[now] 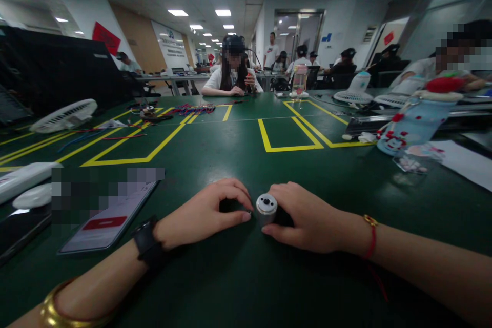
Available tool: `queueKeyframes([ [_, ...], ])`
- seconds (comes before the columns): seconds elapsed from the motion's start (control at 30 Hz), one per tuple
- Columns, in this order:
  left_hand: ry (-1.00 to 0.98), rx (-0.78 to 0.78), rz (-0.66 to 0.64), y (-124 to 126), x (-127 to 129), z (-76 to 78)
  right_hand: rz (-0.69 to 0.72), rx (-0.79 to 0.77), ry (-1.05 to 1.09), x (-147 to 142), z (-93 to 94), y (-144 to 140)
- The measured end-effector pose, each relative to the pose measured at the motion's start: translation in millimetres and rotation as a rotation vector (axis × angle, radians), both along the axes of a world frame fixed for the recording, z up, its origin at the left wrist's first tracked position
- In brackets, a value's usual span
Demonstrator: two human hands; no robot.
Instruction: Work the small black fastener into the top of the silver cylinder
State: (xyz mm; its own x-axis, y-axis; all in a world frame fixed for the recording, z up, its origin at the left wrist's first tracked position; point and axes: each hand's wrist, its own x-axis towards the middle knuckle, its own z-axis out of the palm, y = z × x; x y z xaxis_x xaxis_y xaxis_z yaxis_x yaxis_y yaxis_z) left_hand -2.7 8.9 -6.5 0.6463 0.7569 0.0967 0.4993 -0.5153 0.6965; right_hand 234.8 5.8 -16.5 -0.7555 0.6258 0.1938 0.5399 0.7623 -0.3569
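My right hand (303, 215) is wrapped round a short silver metal cylinder (266, 210), which looks like a small motor, upright at the table's near middle. Its round top face has a dark centre and small dark holes. Just left of it is my left hand (209, 207), thumb and forefinger nearly together. Between those fingertips shows a tiny dark piece (249, 211), too small to name. The left fingertips are close to the cylinder but apart from it.
A phone (111, 215) lies to the left, by a white rounded object (34, 196). A light-blue bottle (413, 123) stands at right near white paper (467, 161). Bundled wires (192, 109) and a white fan (65, 115) are farther back. A person (232, 69) sits opposite.
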Motion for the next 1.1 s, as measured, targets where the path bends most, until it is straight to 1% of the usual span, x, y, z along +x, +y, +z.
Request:
queueKeyframes([
  [0.17,-0.175,-0.03,0.151,-3,3,6.0,-0.002,0.006,0.011,1,-0.2,0],
  [0.3,-0.267,-0.047,0.21,-8,11,9.2,-0.007,-0.008,0.007,1,0.5,0],
  [0.47,-0.322,-0.018,0.223,-15,21,7.0,-0.004,-0.015,0.005,1,-0.3,-1],
  [0.6,-0.311,0.009,0.22,-19,25,4.7,-0.011,-0.023,0.006,1,-1.9,0],
  [0.9,-0.252,0.032,0.212,-22,27,4.3,0.008,-0.033,0.029,0,-2.9,0],
  [1.1,-0.265,0.038,0.221,-21,25,6.1,0.002,-0.01,0.019,1,-2.7,0],
])
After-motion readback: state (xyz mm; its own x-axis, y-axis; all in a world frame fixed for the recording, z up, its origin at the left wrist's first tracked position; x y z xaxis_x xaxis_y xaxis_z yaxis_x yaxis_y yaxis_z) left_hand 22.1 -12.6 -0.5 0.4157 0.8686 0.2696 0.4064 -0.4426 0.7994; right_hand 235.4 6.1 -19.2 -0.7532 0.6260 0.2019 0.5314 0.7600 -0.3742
